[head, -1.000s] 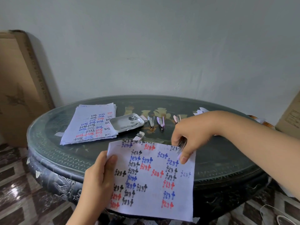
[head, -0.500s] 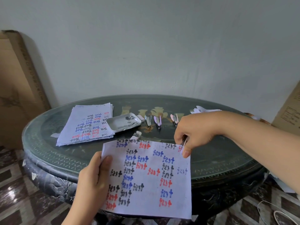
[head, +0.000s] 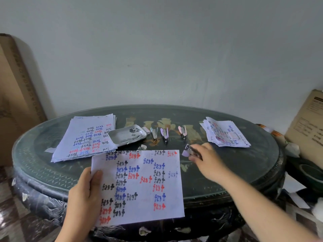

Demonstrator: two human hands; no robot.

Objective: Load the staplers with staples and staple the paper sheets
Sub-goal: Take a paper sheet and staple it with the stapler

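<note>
table (head: 244,165): dark oval with a glass top; everything below sits on it or is held over it.
paper stack (head: 87,138): flat on the glass, left of the tray; light and limp, and the sheets slide on one another. Lift by an edge.
held sheets (head: 139,186): raised over the near table edge; thin and floppy, likely to droop from one corner. Best held along a side.
right pile (head: 225,132): far right, fanned; cannot tell whether stapled.
left hand (head: 83,196): thumb on top, pinching the held sheets' left edge.
right hand (head: 208,159): blurred; fingers curled round a small stapler (head: 192,151) just right of the sheets' top corner.
tray (head: 118,139): white, shallow, light; may skid on glass.
spare staplers (head: 164,134): three in a row beside the tray; small and rigid. Grip across the body.
staples (head: 135,131): loose strips in the tray; brittle. Pinch by the sides.
</note>
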